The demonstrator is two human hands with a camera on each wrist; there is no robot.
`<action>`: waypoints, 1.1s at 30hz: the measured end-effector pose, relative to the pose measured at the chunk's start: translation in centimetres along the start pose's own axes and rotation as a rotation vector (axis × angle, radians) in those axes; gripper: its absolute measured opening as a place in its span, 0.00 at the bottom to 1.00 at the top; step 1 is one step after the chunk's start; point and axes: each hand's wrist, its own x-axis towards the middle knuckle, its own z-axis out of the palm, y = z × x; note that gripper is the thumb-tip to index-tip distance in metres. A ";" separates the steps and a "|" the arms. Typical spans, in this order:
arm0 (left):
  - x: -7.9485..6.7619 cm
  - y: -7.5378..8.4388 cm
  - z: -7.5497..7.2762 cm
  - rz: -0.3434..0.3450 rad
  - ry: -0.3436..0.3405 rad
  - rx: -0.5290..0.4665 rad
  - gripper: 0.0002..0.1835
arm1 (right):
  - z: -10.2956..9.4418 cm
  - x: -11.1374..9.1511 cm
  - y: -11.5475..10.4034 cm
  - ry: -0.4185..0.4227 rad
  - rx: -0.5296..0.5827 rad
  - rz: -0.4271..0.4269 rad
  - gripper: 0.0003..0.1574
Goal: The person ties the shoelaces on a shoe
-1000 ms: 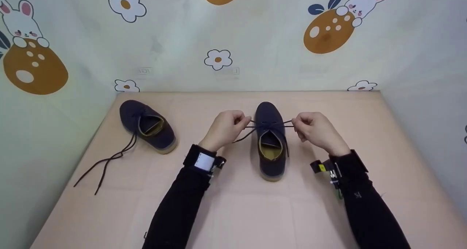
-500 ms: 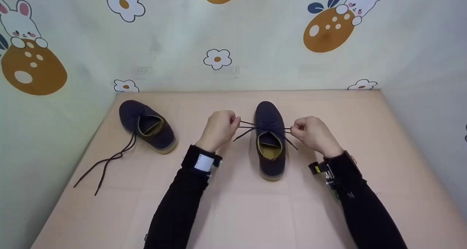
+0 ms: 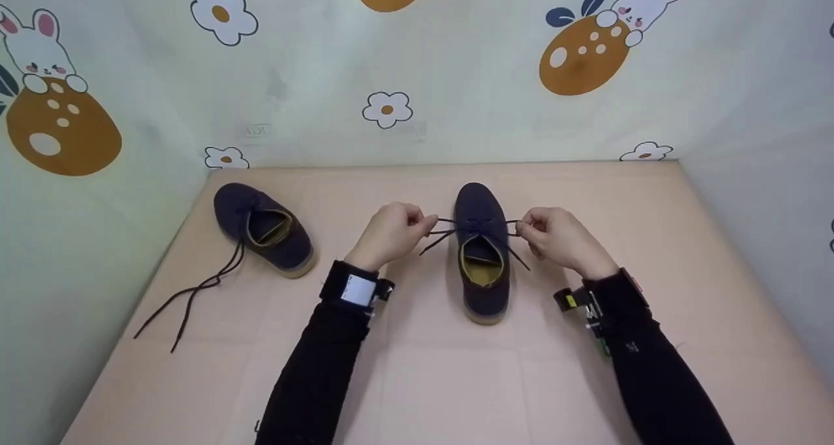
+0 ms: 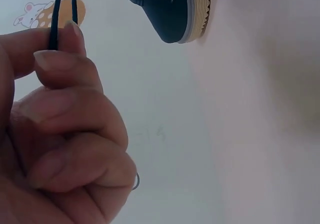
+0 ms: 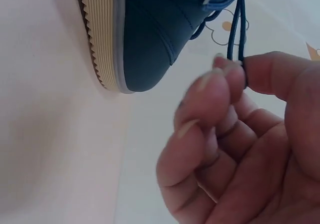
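Note:
A dark blue lace-up shoe (image 3: 487, 296) stands on the table, toe pointing away, its laces crossing over the tongue. To its left, my left hand (image 3: 389, 236) pinches a loop of shoelace (image 4: 55, 17) between thumb and forefinger, the other fingers curled in the left wrist view. On the other side my right hand (image 3: 565, 242) pinches a second loop of shoelace (image 5: 242, 24) by its tip. Both loops stretch sideways from the middle of the shoe. One loose lace end (image 3: 431, 245) hangs out to the left, another lace end (image 3: 520, 256) to the right.
A matching blue shoe (image 3: 287, 252) lies angled at the left of the table, its long untied laces (image 3: 189, 291) trailing toward the front. Behind the pink table surface (image 3: 443, 386) rises a pale cloth wall (image 3: 313, 67) printed with rabbits and flowers.
My left hand went left, drawing its loop longer, then came back slightly toward the shoe. My right hand lowered a little. The right lace end swung outward from the shoe's side.

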 end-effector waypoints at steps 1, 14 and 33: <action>0.1 0.0 0.2 -0.007 -0.004 -0.003 0.22 | 0.0 0.0 0.0 -0.021 0.002 0.003 0.14; 0.2 0.1 0.2 0.061 0.076 -0.001 0.23 | -0.8 -0.2 -0.5 0.078 -0.065 -0.047 0.24; -0.3 0.6 -0.6 -0.013 0.034 0.152 0.24 | -0.1 -0.2 -0.2 0.108 -0.294 -0.145 0.19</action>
